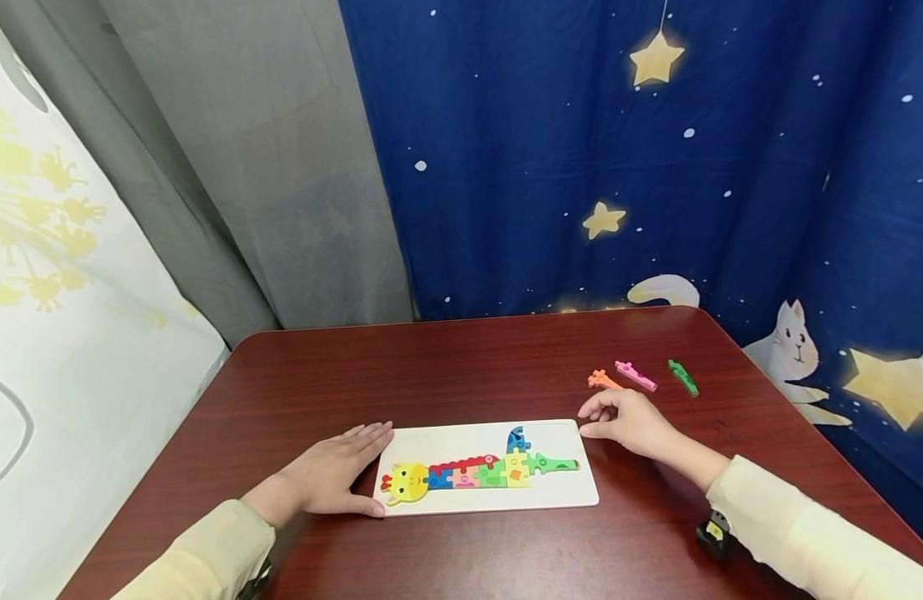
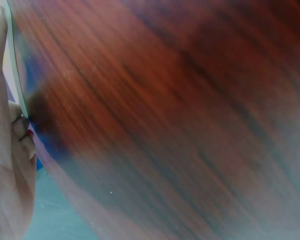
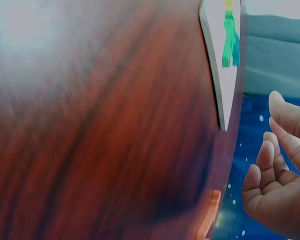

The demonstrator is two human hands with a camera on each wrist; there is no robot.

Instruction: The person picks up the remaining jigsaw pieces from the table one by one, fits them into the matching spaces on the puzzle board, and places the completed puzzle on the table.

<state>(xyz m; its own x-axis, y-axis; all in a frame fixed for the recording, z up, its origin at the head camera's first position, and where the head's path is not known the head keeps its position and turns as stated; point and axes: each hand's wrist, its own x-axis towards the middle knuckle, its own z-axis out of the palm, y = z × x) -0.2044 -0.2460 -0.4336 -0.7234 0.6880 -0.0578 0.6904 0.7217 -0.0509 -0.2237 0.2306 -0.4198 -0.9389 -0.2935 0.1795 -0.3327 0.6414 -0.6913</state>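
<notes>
Head view: on the worktop (image 1: 476, 550) lies a puzzle board (image 1: 446, 442). The left grip (image 1: 330, 472), fingers straight, rests at its left edge, pinching nothing; the right grip (image 1: 628, 423), loosely curled, empty, is beside the far right corner. Assembly seems underway; next likely calls for pinching the loose orange piece (image 1: 602, 379).

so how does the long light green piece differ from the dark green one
The long light green piece lies on the white board, joined to a yellow piece; the dark green piece lies apart on the table. In the head view, the light green piece runs nearly level, while the dark green piece slants. Both are narrow.
</notes>
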